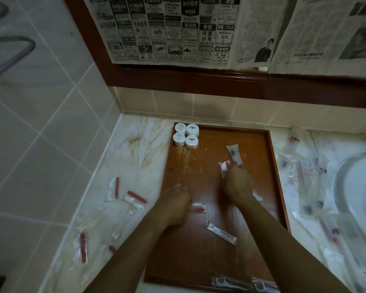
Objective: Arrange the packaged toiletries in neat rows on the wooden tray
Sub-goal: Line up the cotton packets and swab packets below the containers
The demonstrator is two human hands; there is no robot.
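Note:
A wooden tray (199, 261) lies on the marble counter. Several white round jars (186, 135) stand in a square at its far left corner. My right hand (239, 185) is over the tray's middle right, gripping a clear packet with a white and red item (224, 166) and touching a white tube (234, 154). My left hand (174, 206) is curled over a red-and-white packet (198, 208) on the tray. A long clear packet (220, 230) lies loose on the tray nearer me. Dark packets (226, 281) sit at the tray's near edge.
Several red-and-white packets (135, 198) and clear stick packets (91, 218) are scattered on the counter left of the tray. More packets (304, 172) pile up right of it, beside a white sink (355, 187). Newspaper covers the mirror behind.

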